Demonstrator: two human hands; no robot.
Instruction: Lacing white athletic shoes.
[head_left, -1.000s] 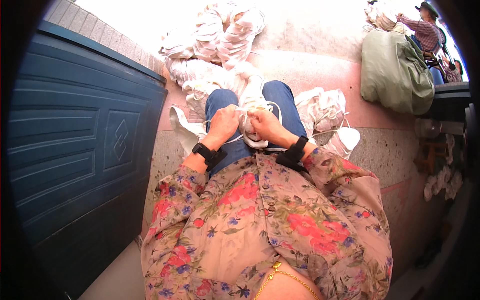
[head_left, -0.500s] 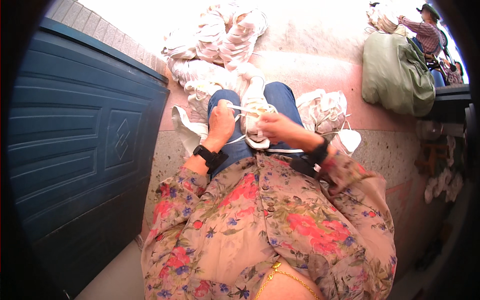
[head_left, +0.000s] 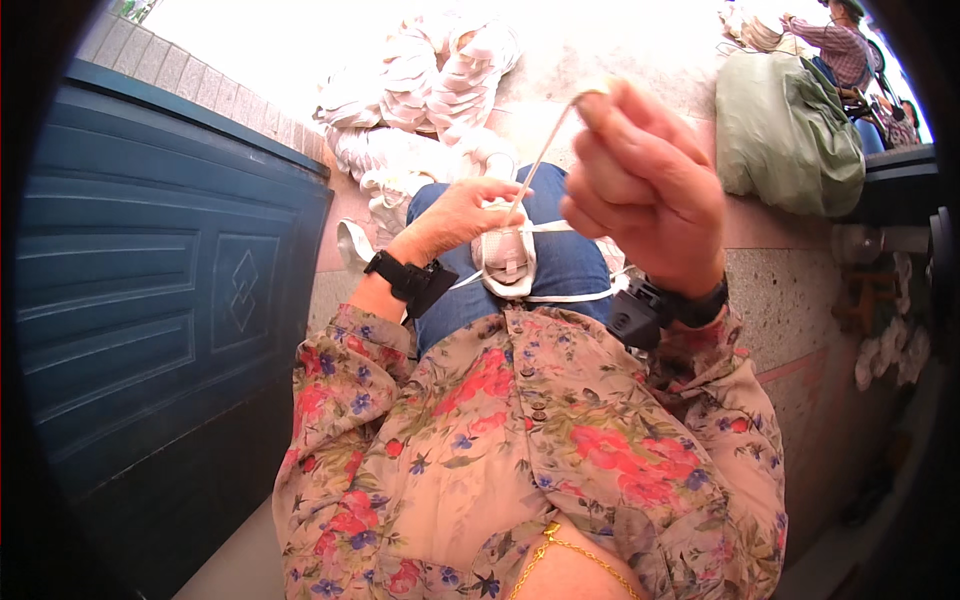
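Observation:
A white shoe (head_left: 508,258) rests between my knees, its toe pointing toward me. My left hand (head_left: 460,213) is on the shoe's upper part, thumb and fingers closed about it near the lacing; the fingertips are partly hidden. Raised up to the right, my right hand (head_left: 650,165) pinches the end of a white shoelace (head_left: 545,150) and holds it taut above the shoe. Another stretch of white lace (head_left: 575,297) loops over my jeans beside the shoe.
Heaped white shoes (head_left: 440,75) lie on the floor beyond my knees. A blue panelled door (head_left: 180,260) stands at left. At right are a big green sack (head_left: 790,135), a small wooden stool (head_left: 872,295) and, farther back, a seated person (head_left: 845,50).
My right hand has risen away from the shoe, drawing the lace up with it. My left hand has let its lace strand go and moved right onto the shoe.

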